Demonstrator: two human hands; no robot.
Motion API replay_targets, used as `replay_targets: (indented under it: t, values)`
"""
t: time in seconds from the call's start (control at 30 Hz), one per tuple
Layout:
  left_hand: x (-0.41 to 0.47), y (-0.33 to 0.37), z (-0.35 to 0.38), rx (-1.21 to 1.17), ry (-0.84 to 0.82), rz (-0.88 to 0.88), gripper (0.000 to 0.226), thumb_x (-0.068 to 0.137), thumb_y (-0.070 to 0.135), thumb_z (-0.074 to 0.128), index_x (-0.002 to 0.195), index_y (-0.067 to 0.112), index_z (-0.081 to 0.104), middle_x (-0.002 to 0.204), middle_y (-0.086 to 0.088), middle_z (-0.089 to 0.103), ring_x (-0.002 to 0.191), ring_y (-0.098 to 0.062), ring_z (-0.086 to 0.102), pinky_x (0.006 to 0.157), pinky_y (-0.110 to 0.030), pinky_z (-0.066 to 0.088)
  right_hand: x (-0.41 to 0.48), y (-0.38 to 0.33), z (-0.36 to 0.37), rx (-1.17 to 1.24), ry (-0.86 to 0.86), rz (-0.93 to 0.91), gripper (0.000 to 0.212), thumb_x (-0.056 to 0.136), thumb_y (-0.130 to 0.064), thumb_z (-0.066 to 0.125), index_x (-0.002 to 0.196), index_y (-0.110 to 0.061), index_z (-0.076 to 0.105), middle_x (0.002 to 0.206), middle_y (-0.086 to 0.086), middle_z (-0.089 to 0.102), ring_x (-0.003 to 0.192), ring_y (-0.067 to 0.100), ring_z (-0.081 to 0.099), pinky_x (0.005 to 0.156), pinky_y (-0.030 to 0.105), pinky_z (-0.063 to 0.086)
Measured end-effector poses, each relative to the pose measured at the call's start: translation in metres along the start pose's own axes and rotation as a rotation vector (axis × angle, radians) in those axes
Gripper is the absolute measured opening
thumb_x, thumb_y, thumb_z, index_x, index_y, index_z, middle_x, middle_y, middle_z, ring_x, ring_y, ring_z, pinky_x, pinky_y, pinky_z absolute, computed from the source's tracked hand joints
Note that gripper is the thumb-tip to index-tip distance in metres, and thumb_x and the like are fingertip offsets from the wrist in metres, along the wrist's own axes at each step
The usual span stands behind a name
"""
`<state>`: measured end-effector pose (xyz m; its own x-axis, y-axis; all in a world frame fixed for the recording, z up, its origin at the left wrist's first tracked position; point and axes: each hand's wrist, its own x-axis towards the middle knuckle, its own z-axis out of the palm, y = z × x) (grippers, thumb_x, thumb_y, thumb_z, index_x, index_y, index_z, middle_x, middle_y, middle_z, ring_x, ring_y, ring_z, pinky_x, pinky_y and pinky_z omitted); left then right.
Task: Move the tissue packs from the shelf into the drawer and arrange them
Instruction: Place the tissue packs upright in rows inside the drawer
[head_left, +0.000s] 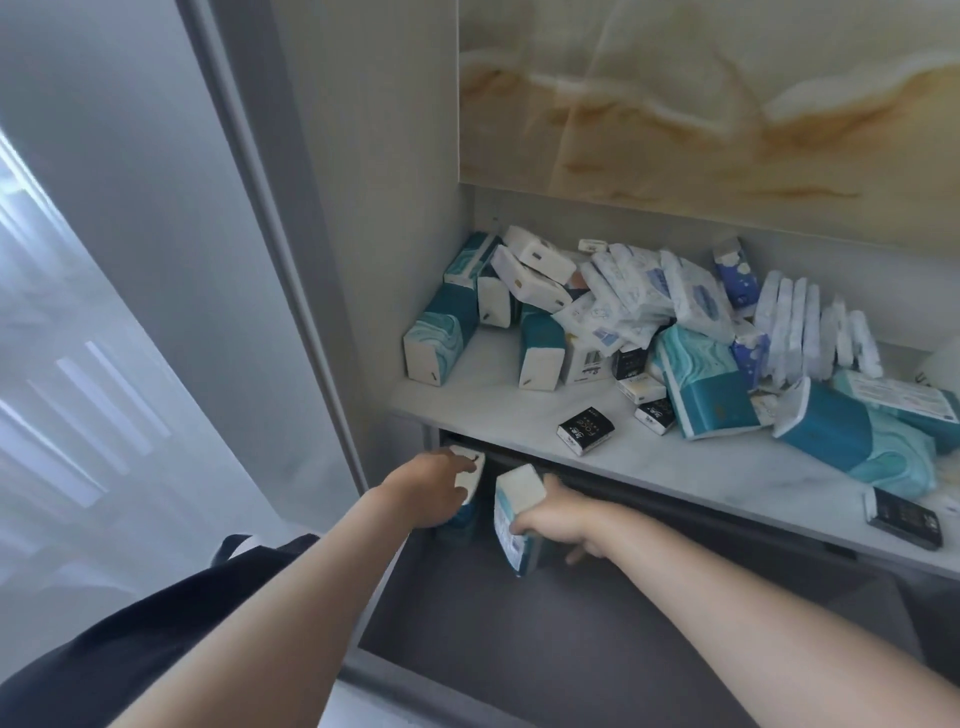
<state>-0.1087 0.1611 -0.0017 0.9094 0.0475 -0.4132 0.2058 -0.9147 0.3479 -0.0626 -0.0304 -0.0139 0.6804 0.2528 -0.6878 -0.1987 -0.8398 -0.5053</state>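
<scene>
Reaching into the drawer (571, 623), left hand (434, 480) grips one tissue pack (471, 475), right hand (558, 519) another.

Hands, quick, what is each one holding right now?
Left hand: holding the left pack inside the drawer.
Right hand: holding the right pack over the drawer.

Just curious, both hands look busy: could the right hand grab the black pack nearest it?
Probably not yet: the right hand grips a teal pack. Once freed, nothing covers the black pack.
</scene>
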Motion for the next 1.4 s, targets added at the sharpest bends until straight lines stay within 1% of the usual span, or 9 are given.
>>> replay_targets:
  t: [0.13, 0.3, 0.43, 0.57, 0.8, 0.9, 1.13, 1.23, 1.4]
  values:
    - [0.011, -0.012, 0.020, 0.167, -0.028, 0.015, 0.068, 0.097, 0.031, 0.051, 0.155, 0.037, 0.016, 0.160, -0.002, 0.020, 0.145, -0.026, 0.025, 0.114, -0.043, 0.030, 0.025, 0.000, 0.029, 0.248, 0.069, 0.059, 0.075, 0.085, -0.040, 0.072, 0.140, -0.018, 0.025, 0.132, 0.008, 0.049, 0.114, 0.028, 0.053, 0.072, 0.038, 0.057]
    - [0.022, -0.020, 0.034, 0.329, 0.091, 0.089, 0.069, 0.089, 0.046, 0.058, 0.150, 0.036, 0.028, 0.148, -0.003, 0.029, 0.136, -0.026, 0.029, 0.112, -0.040, 0.030, 0.050, -0.003, 0.055, 0.527, 0.052, 0.058, 0.083, 0.083, -0.039, 0.075, 0.144, -0.021, 0.021, 0.131, 0.001, 0.053, 0.112, 0.023, 0.056, 0.069, 0.035, 0.059]
    - [0.031, -0.016, 0.043, 0.280, 0.211, 0.185, 0.069, 0.087, 0.046, 0.063, 0.145, 0.023, 0.035, 0.144, -0.001, 0.031, 0.133, -0.023, 0.029, 0.110, -0.036, 0.032, 0.060, 0.011, 0.063, 0.203, 0.153, -0.046, 0.086, 0.081, -0.026, 0.077, 0.146, -0.017, 0.022, 0.134, 0.001, 0.056, 0.117, 0.024, 0.057, 0.090, 0.032, 0.050]
    - [0.036, -0.006, 0.049, 0.269, 0.248, 0.276, 0.057, 0.089, 0.039, 0.064, 0.139, 0.030, 0.039, 0.137, 0.001, 0.039, 0.130, -0.022, 0.034, 0.104, -0.035, 0.038, 0.054, 0.020, 0.056, 0.130, 0.413, -0.182, 0.072, 0.075, -0.027, 0.082, 0.131, -0.018, 0.038, 0.133, 0.006, 0.054, 0.113, 0.027, 0.059, 0.080, 0.029, 0.045]
    - [0.036, 0.001, 0.032, 0.246, 0.118, 0.181, 0.049, 0.088, 0.034, 0.066, 0.133, 0.032, 0.048, 0.141, 0.000, 0.035, 0.134, -0.022, 0.031, 0.102, -0.038, 0.041, 0.040, 0.016, 0.041, 0.018, 0.222, -0.226, 0.067, 0.086, -0.023, 0.068, 0.140, -0.025, 0.029, 0.125, 0.004, 0.063, 0.106, 0.026, 0.063, 0.075, 0.027, 0.047]
    - [0.039, 0.012, 0.020, 0.230, 0.023, 0.116, 0.047, 0.088, 0.042, 0.063, 0.133, 0.033, 0.052, 0.139, 0.000, 0.041, 0.133, -0.021, 0.035, 0.102, -0.039, 0.042, 0.029, 0.009, 0.021, -0.196, 0.266, -0.239, 0.047, 0.089, -0.024, 0.058, 0.134, -0.023, 0.045, 0.127, 0.003, 0.063, 0.113, 0.027, 0.061, 0.084, 0.031, 0.051]
    - [0.055, 0.051, -0.043, -0.218, 0.273, 0.130, 0.029, 0.098, 0.026, 0.053, 0.124, 0.019, 0.064, 0.124, 0.000, 0.065, 0.109, -0.021, 0.061, 0.092, -0.030, 0.049, 0.006, -0.028, -0.039, -0.095, 0.650, -0.608, 0.036, 0.091, -0.012, 0.053, 0.126, -0.021, 0.058, 0.117, -0.002, 0.062, 0.101, 0.019, 0.060, 0.078, 0.027, 0.043]
    - [0.069, 0.058, -0.056, -0.483, 0.432, 0.111, 0.031, 0.097, 0.021, 0.055, 0.128, 0.018, 0.060, 0.125, -0.002, 0.064, 0.115, -0.019, 0.058, 0.094, -0.024, 0.042, 0.020, -0.047, -0.066, 0.001, 0.715, -0.585, 0.045, 0.090, -0.008, 0.055, 0.133, -0.019, 0.049, 0.132, 0.006, 0.050, 0.109, 0.023, 0.056, 0.087, 0.029, 0.044]
    - [0.091, 0.064, -0.058, -0.701, 0.357, 0.077, 0.060, 0.097, 0.014, 0.053, 0.153, 0.016, 0.031, 0.154, -0.002, 0.037, 0.139, -0.019, 0.038, 0.107, -0.024, 0.030, 0.042, -0.068, -0.080, 0.212, 0.585, -0.445, 0.077, 0.087, -0.006, 0.064, 0.151, -0.020, 0.024, 0.149, 0.008, 0.031, 0.134, 0.024, 0.040, 0.101, 0.025, 0.036]
